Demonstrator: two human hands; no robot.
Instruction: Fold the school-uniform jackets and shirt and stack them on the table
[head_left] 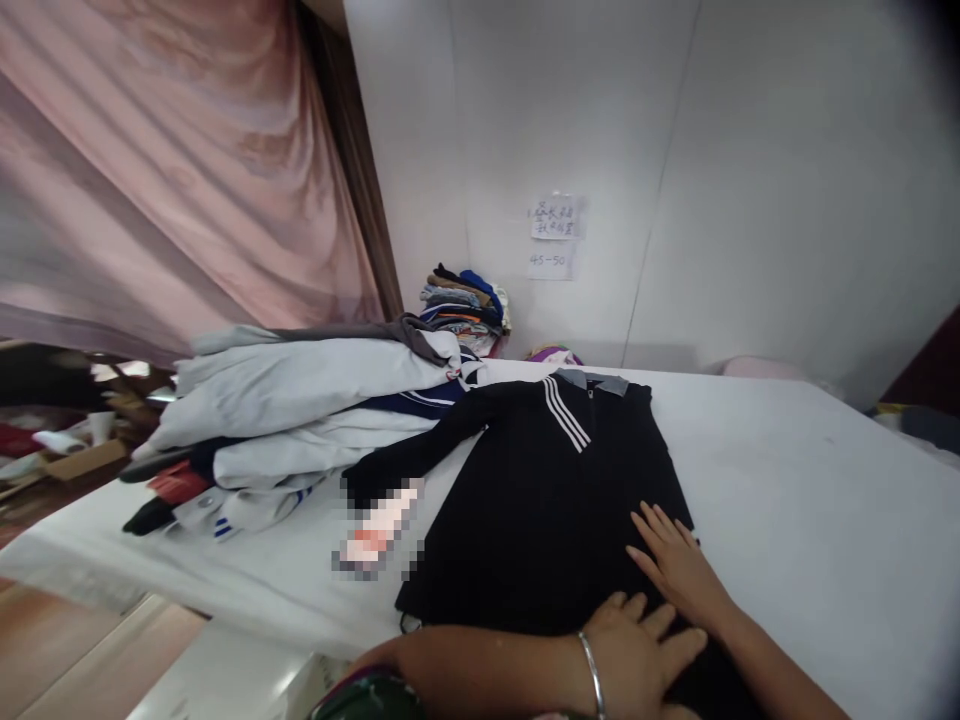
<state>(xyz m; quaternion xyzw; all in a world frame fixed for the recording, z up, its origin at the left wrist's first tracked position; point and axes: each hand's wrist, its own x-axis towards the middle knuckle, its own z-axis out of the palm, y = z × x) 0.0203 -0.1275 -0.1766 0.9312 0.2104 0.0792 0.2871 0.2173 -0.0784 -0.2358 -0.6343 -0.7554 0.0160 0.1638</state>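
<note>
Pink curtain (225, 170), draped, far left. Cardboard box (86, 460), below it, among loose items. Table (795, 520), white-covered, running from the left foreground to the far right. Heap of clothes (315, 385), mostly white, with navy, grey and red pieces, loosely piled on the table's left part. Blurred patch (379, 530), on the table just below the shirt's cuff; what it covers cannot be told. Stack of folded clothes (461, 305), mixed colours, behind the heap, near the wall (772, 180). Shirt (540, 500), black, long-sleeved, laid flat at the middle of the table, collar toward the wall, one sleeve stretched left to the heap; grey collar (592, 380), short zip, three white stripes at the shoulder. Two paper notes (553, 240), handwritten, one above the other on the wall. Left hand (641, 650), silver bracelet (592, 675) at the wrist, resting on the shirt's lower part, fingers spread, grasping nothing. Right hand (675, 560), laid flat at the shirt's right edge, fingers extended, likewise unclenched.
</note>
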